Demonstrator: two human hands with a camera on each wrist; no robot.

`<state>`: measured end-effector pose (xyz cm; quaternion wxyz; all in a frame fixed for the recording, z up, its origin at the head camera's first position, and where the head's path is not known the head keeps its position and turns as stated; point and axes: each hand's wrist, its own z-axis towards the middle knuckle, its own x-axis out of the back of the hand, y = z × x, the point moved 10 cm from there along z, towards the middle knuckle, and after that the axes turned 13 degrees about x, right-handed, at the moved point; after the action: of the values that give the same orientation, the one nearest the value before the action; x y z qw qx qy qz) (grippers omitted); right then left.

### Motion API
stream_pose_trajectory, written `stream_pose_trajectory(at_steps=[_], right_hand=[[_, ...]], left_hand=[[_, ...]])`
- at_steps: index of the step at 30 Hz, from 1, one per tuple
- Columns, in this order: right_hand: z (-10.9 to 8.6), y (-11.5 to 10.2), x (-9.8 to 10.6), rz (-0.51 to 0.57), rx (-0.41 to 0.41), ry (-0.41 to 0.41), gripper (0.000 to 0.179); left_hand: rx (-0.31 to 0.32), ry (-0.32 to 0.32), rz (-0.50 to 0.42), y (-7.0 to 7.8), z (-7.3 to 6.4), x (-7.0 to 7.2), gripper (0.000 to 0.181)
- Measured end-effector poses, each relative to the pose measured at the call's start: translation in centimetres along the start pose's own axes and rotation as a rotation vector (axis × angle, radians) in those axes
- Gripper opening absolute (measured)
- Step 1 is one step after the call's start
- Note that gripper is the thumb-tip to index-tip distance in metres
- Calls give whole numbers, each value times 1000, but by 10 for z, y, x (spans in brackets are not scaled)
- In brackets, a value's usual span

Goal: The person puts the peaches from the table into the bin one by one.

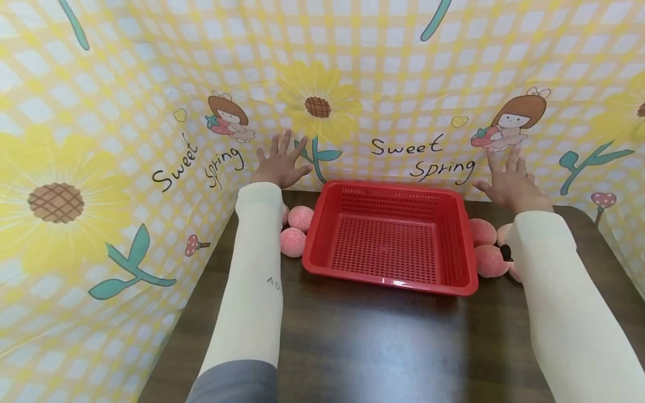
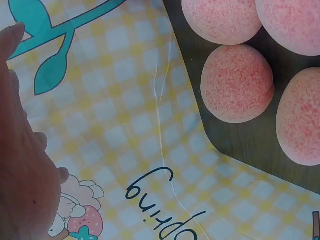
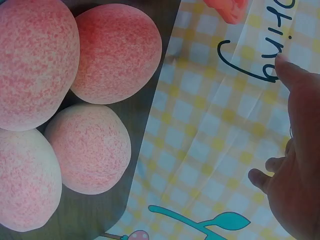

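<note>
My left hand [image 1: 278,162] is held out with fingers spread and grips nothing. It is beyond the pink peaches [image 1: 293,242] on the left of a red plastic basket [image 1: 395,202]. To the basket's right are more peaches [image 1: 490,261], partly hidden by the right sleeve. My right hand [image 1: 515,183] reaches past them, fingers extended, holding nothing. The left wrist view has several peaches [image 2: 237,84] apart from the hand [image 2: 30,170]. Several speckled peaches [image 3: 89,149] also appear in the right wrist view, away from the hand [image 3: 305,150]. Bare slotted floor shows inside the basket.
A dark wooden table [image 1: 353,347] carries the basket and fruit. Yellow checked cloth [image 1: 393,84] with printed flowers and lettering rises behind the table and along its left side. A small black object [image 1: 506,252] shows beside the right sleeve.
</note>
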<state>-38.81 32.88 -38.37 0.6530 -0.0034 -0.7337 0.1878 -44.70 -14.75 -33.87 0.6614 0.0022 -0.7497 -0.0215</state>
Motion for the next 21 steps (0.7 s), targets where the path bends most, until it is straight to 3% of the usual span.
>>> stream_pose_trajectory(at_steps=[13,18,21], right_hand=[[5,7,-2,-5,-3,-35,92],[6,4,-13,16,91,-163,87],[5,-2,-19,35,170,-200,79]], left_hand=[[34,-71,9,-16,8,-4,76],[1,-181,-96,-8,12,-9,74],[-10,-211,-190,-1,11,-12,70]])
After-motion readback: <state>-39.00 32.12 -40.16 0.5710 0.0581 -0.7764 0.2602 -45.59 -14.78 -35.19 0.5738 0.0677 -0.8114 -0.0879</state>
